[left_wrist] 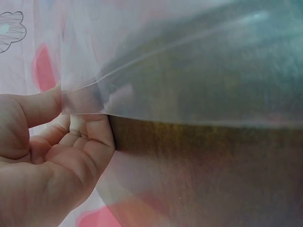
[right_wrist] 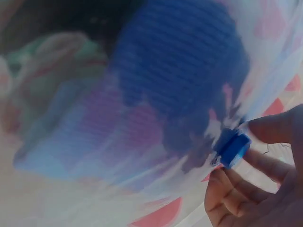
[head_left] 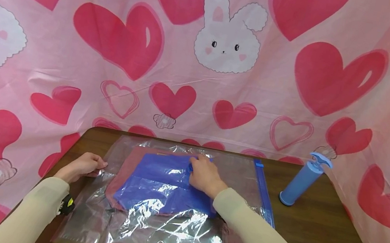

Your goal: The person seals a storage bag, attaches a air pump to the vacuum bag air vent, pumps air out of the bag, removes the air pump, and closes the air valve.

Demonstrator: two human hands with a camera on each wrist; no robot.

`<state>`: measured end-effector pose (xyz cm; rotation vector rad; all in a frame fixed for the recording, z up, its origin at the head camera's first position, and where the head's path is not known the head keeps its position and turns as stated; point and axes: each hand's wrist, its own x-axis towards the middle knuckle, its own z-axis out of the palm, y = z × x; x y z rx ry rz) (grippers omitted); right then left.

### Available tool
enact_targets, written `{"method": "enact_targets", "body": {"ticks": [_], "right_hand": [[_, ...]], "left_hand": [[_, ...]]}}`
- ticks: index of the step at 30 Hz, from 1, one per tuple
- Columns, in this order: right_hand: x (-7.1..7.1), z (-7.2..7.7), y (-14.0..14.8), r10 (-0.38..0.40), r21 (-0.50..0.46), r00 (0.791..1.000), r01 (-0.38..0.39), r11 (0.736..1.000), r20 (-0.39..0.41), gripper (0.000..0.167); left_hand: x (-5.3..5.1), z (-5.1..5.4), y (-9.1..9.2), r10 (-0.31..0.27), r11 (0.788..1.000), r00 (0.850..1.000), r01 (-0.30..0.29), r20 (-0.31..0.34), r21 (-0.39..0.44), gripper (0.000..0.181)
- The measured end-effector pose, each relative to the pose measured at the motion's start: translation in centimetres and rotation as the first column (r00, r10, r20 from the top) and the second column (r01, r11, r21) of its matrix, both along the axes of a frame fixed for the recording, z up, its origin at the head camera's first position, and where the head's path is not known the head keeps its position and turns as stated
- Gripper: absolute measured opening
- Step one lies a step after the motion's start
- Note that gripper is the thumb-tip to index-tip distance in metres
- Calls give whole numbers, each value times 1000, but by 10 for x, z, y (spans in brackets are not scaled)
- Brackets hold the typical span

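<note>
A large clear plastic storage bag (head_left: 159,240) lies flat, with a blue folded cloth (head_left: 162,176) and a dusty-red one (head_left: 129,166) inside. My left hand (head_left: 85,163) pinches the bag's left edge; in the left wrist view the thumb lies against the clear film (left_wrist: 189,80) with curled fingers behind it. Over the cloths, my right hand (head_left: 205,175) holds a small blue valve cap (right_wrist: 234,149) on the bag between thumb and fingers. Ribbed dark blue fabric (right_wrist: 180,52) shows blurrily through the film. A blue zip strip (head_left: 264,193) closes off the bag's right side.
A blue hand pump (head_left: 303,180) stands upright on the dark wooden table (head_left: 326,238), right of the bag. Pink curtains (head_left: 174,62) with hearts and rabbits hang behind the table and along both sides. A black and yellow band (head_left: 67,204) sits on the left wrist.
</note>
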<state>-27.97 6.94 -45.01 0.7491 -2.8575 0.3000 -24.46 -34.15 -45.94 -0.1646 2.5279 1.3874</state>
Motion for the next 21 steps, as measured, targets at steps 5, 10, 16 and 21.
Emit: {"method": "enact_targets", "body": {"ticks": [5,10,16,21], "right_hand": [[-1,-3,0,-41,13,998,41,999,-42,44],[-3,-4,3,-6,-21,998,5,1000,-63,29],[-5,-2,3,22,-15,999,-22,1000,-29,19],[-3,1,2,33,13,999,-33,999,16,15]], "left_hand": [[0,-1,0,4,1000,1000,-4,1,4,22],[0,-1,0,3,1000,1000,-3,2,5,23],[0,0,0,-5,1000,1000,5,-5,9,23],[1,0,0,-5,1000,1000,5,-4,7,23]]}}
